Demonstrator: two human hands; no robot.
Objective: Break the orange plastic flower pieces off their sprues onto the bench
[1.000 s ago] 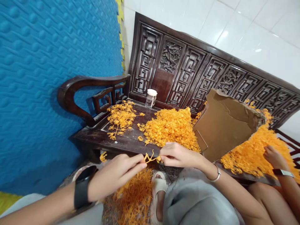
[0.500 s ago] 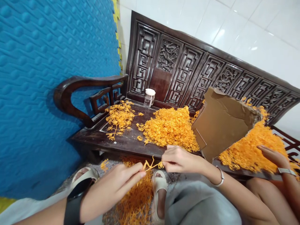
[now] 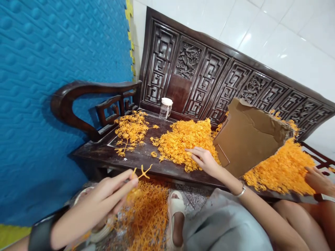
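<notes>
My left hand, with a dark band on the wrist, pinches a thin branched orange stem over the floor in front of the bench. More orange pieces show blurred below its fingers. My right hand, wearing a silver bracelet, reaches onto the middle pile of orange plastic flower pieces, its fingers apart and touching the near right side of the pile. A smaller cluster of orange sprigs lies at the left end of the dark wooden bench.
A clear bottle with a white lid stands near the carved backrest. A cardboard piece leans between piles. Another person's hand touches the right pile. Orange stems cover the floor between my feet.
My right hand has left the stem and moved up to the middle pile, its fingers now spread. My left hand has moved left with a stem. The other person's hand has shifted right.
</notes>
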